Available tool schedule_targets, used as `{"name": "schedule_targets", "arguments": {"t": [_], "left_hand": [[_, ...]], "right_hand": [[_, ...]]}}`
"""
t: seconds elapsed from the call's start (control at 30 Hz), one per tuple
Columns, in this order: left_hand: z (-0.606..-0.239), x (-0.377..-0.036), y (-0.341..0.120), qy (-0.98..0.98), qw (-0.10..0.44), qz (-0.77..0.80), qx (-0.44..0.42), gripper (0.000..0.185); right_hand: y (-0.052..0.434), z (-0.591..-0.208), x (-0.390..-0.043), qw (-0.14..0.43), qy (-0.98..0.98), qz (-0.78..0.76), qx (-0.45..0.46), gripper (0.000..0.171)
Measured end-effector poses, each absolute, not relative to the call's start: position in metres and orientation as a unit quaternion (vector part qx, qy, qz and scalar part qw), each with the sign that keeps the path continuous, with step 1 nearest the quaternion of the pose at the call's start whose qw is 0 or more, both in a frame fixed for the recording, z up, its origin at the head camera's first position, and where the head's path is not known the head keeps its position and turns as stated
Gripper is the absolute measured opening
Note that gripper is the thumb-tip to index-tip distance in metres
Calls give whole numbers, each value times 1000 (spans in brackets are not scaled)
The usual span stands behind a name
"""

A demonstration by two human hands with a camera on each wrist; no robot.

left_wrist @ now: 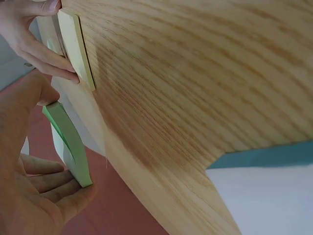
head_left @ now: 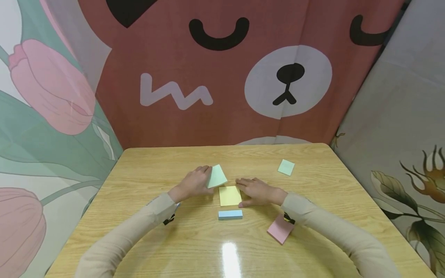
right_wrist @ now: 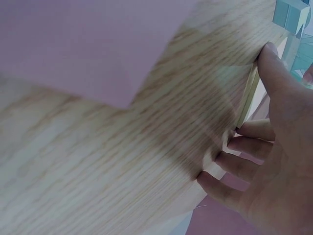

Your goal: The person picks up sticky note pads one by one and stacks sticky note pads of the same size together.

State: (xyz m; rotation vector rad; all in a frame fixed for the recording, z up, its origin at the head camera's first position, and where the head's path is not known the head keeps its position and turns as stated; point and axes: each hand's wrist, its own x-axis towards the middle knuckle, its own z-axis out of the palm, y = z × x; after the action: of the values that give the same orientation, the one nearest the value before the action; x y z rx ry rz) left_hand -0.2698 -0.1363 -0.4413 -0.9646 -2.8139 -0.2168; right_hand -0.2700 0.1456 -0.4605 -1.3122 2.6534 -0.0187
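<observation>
Near the wooden table's (head_left: 146, 247) centre, the left hand (head_left: 194, 182) pinches a tilted green sticky-note pad (head_left: 217, 176); the right hand (head_left: 256, 191), fingers relaxed, touches the flat yellow sticky-note pad (head_left: 230, 195).

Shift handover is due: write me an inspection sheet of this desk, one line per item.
Surface: light wooden table, with a glare spot near the front edge.
Job's things: green sticky-note pad, lifted and tilted; yellow sticky-note pad, flat on the table.
Clutter: blue sticky-note pad, pink sticky-note pad, small pale green note, all lying apart.
Hands: left hand grips the green pad; right hand touches the yellow pad's edge with straight fingers.
Cables: nothing seen.
Surroundings: bear-face cloth backdrop, floral fabric panels at both sides.
</observation>
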Motion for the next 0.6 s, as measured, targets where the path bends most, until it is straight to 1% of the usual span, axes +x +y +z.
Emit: {"name": "schedule_targets", "arguments": {"t": [0.43,0.6], "left_hand": [[-441,-266,-131,-935,65,-94,-337,82],[-443,-266,-130,-934,47,-96,-341,84]], "right_hand": [[147,-460,-269,81,890,-11,-449,85],[147,-460,-270,101,893,-12,-438,87]]}}
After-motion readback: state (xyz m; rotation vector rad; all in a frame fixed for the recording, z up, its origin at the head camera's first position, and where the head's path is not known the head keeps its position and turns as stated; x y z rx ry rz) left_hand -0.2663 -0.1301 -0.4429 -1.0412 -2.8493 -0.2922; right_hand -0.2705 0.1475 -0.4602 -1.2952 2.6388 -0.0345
